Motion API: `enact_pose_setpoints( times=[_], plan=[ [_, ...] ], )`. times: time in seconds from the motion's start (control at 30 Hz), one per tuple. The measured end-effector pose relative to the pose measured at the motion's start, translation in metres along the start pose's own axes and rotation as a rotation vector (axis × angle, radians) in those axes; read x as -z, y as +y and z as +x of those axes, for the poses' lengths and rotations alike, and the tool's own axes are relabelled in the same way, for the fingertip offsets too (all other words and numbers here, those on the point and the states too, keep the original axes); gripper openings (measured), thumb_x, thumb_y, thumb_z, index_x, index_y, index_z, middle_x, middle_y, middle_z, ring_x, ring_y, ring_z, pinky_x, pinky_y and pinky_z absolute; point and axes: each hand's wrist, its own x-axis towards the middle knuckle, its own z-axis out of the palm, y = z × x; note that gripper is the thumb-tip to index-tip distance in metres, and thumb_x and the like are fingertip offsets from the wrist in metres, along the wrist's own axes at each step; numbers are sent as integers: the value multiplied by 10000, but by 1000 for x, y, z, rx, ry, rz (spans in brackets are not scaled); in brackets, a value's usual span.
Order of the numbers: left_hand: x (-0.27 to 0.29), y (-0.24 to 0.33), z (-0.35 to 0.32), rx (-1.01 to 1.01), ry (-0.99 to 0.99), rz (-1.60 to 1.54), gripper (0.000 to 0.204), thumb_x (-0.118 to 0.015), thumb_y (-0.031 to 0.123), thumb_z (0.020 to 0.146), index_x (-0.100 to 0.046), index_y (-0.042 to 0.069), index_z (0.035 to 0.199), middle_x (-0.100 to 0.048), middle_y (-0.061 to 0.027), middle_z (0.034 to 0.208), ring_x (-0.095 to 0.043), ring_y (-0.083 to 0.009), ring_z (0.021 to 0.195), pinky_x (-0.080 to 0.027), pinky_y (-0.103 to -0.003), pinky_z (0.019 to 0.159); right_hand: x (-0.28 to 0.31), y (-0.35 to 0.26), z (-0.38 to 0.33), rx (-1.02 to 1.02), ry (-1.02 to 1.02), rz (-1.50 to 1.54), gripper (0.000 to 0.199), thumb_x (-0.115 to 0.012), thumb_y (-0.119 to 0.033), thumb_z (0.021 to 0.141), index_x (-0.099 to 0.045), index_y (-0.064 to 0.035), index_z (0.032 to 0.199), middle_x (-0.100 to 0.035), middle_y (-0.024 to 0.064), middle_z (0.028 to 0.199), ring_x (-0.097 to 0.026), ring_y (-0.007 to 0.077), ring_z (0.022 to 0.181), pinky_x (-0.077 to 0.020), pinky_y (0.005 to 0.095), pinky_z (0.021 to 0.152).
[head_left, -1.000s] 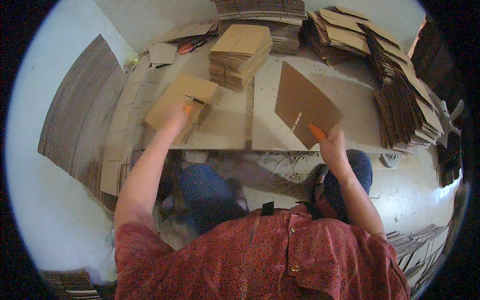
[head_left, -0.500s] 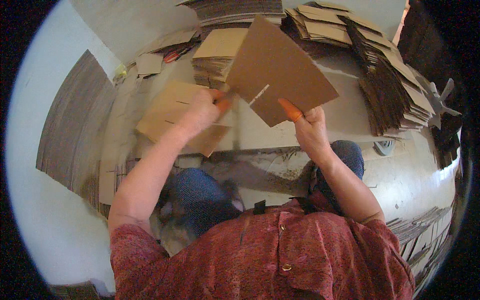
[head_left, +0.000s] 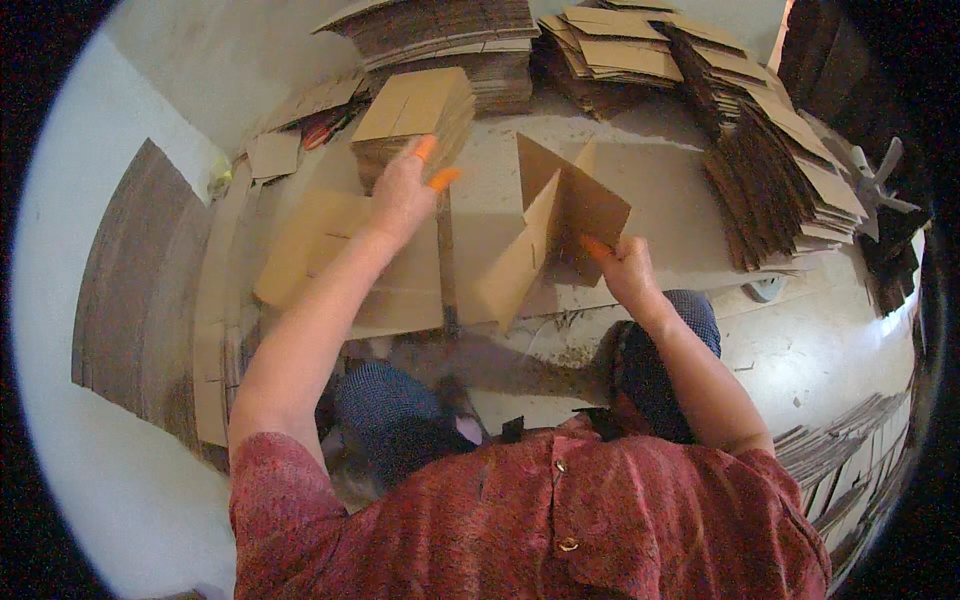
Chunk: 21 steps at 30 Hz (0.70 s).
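Cardboard stack (head_left: 415, 105), left hand (head_left: 403, 203) at its near side, fingers spread, contact unclear, right hand (head_left: 629, 272) to its near right, fingers gripping crossed cards (head_left: 592, 212), dark-edged pile (head_left: 762, 190) farther right of the stack, red-handled tool (head_left: 316, 135) left of it.
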Motion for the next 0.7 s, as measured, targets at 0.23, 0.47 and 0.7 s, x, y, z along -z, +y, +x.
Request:
enact_pose_setpoints(
  times=[0.23, 0.47, 0.7],
  plan=[
    [-19, -76, 59, 86, -53, 303, 533, -606, 309, 803, -441, 29, 1226, -566, -165, 1114, -530, -286, 1036, -375, -362, 908, 10, -3, 22, -56, -16, 14, 207, -595, -173, 820, -612, 33, 822, -595, 220, 665, -484, 142, 540, -421, 362, 507],
    [24, -60, 75, 146, -304, 78, 310, -680, 170, 733, -631, 42, 1010, -644, -108, 983, -614, -237, 860, -462, -331, 721, 21, -6, 29, 272, 293, 59, 279, -630, -209, 810, -602, 6, 986, -645, 170, 886, -611, 211, 701, -481, 321, 654],
    [38, 46, 42, -356, 324, -141, 293, -658, 80, 730, -623, 42, 1019, -622, -118, 1020, -610, -261, 887, -483, -315, 797, 65, -98, 18, 158, 254, 547, 353, -627, -142, 804, -554, 17, 1111, -614, 156, 960, -612, 231, 859, -486, 303, 744]
  ],
)
